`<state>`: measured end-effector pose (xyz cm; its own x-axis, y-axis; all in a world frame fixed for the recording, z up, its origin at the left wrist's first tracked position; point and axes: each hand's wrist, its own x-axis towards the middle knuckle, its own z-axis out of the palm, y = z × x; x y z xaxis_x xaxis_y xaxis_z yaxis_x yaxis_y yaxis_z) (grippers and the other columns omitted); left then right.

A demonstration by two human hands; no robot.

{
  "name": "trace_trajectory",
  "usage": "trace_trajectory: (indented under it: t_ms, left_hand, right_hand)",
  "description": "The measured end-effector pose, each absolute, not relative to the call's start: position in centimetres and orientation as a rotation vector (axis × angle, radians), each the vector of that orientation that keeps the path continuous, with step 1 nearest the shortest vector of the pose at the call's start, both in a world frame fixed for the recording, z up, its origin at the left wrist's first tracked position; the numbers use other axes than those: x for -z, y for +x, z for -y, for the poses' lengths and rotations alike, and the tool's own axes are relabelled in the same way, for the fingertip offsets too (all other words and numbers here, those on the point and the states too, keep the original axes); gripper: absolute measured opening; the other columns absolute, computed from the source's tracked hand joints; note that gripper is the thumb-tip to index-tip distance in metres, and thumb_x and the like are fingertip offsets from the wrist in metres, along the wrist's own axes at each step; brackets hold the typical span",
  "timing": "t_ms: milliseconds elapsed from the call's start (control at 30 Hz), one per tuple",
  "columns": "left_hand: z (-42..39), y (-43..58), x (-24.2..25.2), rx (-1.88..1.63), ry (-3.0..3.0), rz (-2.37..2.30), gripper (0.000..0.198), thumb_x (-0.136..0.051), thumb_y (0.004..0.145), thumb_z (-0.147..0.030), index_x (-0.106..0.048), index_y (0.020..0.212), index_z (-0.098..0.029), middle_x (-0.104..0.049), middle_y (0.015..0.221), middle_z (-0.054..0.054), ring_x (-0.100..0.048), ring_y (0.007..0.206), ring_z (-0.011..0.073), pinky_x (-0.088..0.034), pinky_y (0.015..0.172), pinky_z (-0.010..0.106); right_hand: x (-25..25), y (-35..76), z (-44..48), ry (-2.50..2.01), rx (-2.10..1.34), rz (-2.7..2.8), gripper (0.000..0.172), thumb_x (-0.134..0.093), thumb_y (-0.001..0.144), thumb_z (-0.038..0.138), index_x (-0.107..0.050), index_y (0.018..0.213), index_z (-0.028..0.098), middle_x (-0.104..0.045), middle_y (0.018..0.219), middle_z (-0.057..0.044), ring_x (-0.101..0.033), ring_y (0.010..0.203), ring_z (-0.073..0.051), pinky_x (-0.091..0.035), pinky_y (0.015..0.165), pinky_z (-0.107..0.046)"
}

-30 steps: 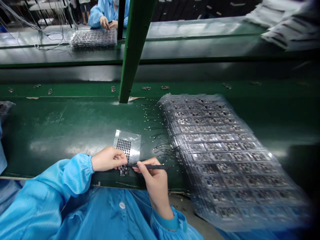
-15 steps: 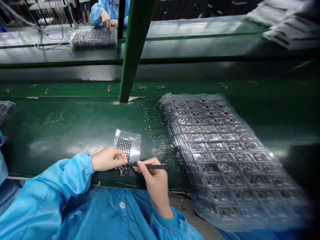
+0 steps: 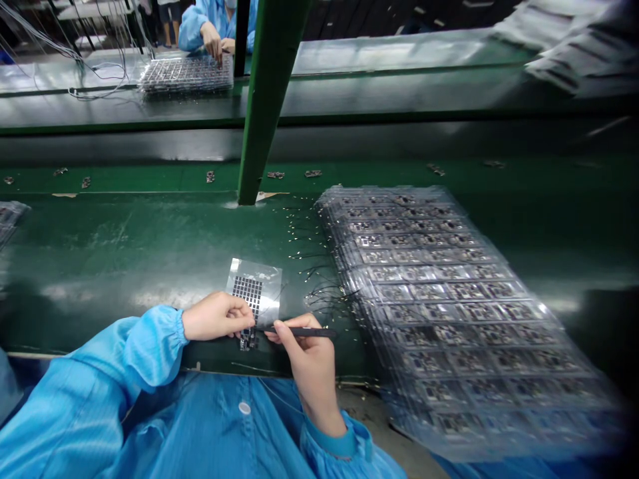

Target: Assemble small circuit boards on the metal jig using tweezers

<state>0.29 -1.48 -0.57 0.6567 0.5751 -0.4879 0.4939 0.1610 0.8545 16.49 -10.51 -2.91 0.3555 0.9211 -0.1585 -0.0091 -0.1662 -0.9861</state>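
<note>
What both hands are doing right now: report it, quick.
Left hand: closed, fingertips together by the small circuit board; whether they grip it cannot be told.
Right hand: closed, holding a slim black tool.

A glossy bright-blue cloth smock (image 3: 210, 426) with a round white button (image 3: 244, 408) is worn, its cuffs (image 3: 178, 326) drawn in behind both hands (image 3: 217, 316).

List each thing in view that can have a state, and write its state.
Left hand: pinched closed, near the circuit board
Right hand: closed on the black tool
Black tool: held, pointing towards left hand
Clear sheet: flat, partly covered
Circuit board: partly hidden
Clear trays: stacked, loaded
Loose boards: spread apart
</note>
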Motion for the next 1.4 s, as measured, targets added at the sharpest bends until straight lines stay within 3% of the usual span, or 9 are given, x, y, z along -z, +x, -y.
trace_trajectory:
  t_ms: [1400]
  left_hand:
    - [1.5,0.42,0.51,-0.083,1.437,-0.966,0.017,-0.058,0.078,-0.03,-0.058,0.073,-0.014,-0.057,0.058,-0.002,-0.059,0.056,0.0116,-0.048,0.054,0.021]
  right_hand:
    - [3.13,16.37,10.78,-1.503,-1.006,0.836,0.023,-0.069,0.075,0.037,-0.058,0.067,0.019,-0.062,0.063,0.001,-0.067,0.06,-0.018,-0.055,0.058,-0.028]
